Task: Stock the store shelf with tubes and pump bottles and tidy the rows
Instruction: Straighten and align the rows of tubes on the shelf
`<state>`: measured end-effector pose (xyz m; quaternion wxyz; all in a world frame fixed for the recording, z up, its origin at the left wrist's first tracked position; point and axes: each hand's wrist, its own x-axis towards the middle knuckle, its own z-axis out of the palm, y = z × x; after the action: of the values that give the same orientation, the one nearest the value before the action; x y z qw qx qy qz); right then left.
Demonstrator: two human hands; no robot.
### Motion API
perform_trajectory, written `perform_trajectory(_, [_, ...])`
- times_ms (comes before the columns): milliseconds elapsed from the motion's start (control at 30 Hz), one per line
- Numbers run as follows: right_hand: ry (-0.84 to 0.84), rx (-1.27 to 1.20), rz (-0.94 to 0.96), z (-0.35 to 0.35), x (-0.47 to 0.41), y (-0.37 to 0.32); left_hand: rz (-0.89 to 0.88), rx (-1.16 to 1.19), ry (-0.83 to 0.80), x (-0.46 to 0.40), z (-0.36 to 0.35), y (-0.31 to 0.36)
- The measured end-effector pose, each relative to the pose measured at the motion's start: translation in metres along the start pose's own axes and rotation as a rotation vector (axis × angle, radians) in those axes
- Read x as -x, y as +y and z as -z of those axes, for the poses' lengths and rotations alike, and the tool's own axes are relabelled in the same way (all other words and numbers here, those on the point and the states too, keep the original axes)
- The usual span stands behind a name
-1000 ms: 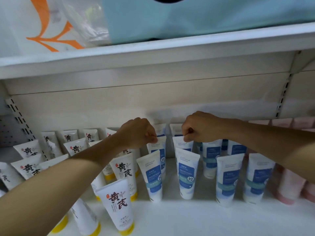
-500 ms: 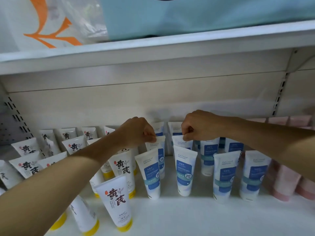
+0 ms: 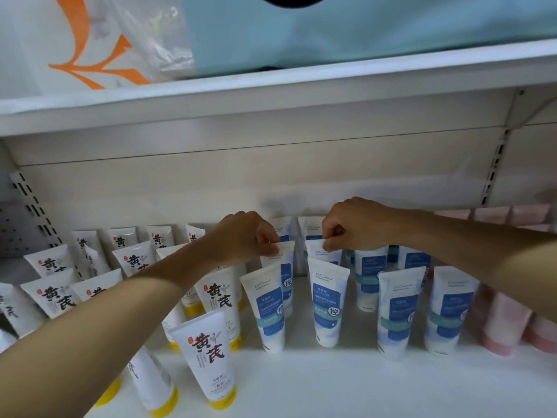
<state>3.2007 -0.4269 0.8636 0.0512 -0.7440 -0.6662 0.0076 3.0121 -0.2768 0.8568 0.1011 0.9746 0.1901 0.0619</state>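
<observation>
Fingers of the left hand (image 3: 244, 236) are curled knuckles-up, thumb and forefinger pinching the crimped top edge of a blue-label tube (image 3: 281, 260) standing in the second row of the white shelf (image 3: 331, 384). Its forearm runs in from the lower left, crossing over the yellow-capped tubes (image 3: 208, 354) that stand cap-down on the left part of the shelf. To the right, the right hand (image 3: 352, 224) takes the same pose, wrist level, fingers folded under and pinching the top edge of a second blue-label tube (image 3: 324, 251), just beside the first with a gap between them. Its forearm enters from the right edge, above further blue-label tubes. Both held tubes stand upright, caps down, behind the front-row pair. Pink tubes (image 3: 497, 324) stand at the far right.
</observation>
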Motion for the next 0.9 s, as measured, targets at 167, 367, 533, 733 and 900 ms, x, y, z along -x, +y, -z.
perform_trajectory(167, [0.003, -0.005, 0.004, 0.000, 0.001, 0.000, 0.010, 0.019, 0.010, 0.001, 0.000, 0.001])
perform_trajectory(367, [0.017, -0.012, -0.004, 0.000, 0.003, -0.001, 0.028, 0.014, 0.020, 0.003, -0.001, 0.002])
perform_trajectory(533, [0.026, -0.024, -0.006, 0.002, 0.007, -0.004, 0.045, 0.068, 0.059, 0.006, 0.001, 0.000])
perform_trajectory(733, [0.105, -0.093, 0.008, 0.009, 0.014, -0.011, 0.066, 0.174, 0.287, 0.020, 0.007, 0.004])
perform_trajectory(900, [0.191, -0.143, 0.065, 0.019, 0.027, -0.025, 0.065, 0.208, 0.317, 0.042, 0.022, 0.005])
